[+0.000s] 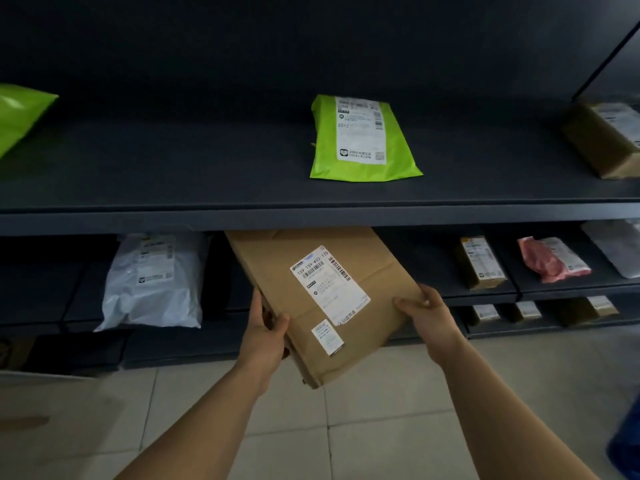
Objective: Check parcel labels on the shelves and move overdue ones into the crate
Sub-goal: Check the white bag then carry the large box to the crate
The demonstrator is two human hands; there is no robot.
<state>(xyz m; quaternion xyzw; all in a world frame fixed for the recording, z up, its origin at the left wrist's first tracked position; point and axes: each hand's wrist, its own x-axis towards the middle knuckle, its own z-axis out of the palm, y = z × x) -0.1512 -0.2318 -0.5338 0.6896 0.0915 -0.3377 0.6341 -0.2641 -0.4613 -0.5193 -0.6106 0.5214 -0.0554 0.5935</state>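
Head view showed the left hand (265, 337) gripping the near left edge of a flat brown cardboard parcel (381, 271), its thumb on the top face and its fingers curled along the side. The right hand (427, 315) gripped the opposite edge in the same way, thumb lying across the top and fingers wrapped over the rim.

The parcel was held between both hands in front of the lower shelf opening. It was turned at an angle, with its far end hidden under the front lip of the upper shelf (311, 216) and its near corner out over the tiled floor (381, 410). A large white label (329, 284) with barcodes faced up on its top, and a small white sticker (327, 337) sat nearer the left hand.

On the lower shelf, a white poly bag (152, 282) lay to the left of the parcel. To the right were a small brown box (479, 263), then a pink packet (550, 259), then a pale bag (616, 247) at the frame edge.

On the upper shelf lay a green mailer (360, 140) with its label up, well apart from a second green mailer (20, 112) at the far left and a brown box (602, 140) at the far right. A blue object (627, 445) showed at the lower right edge, too blurred to identify.
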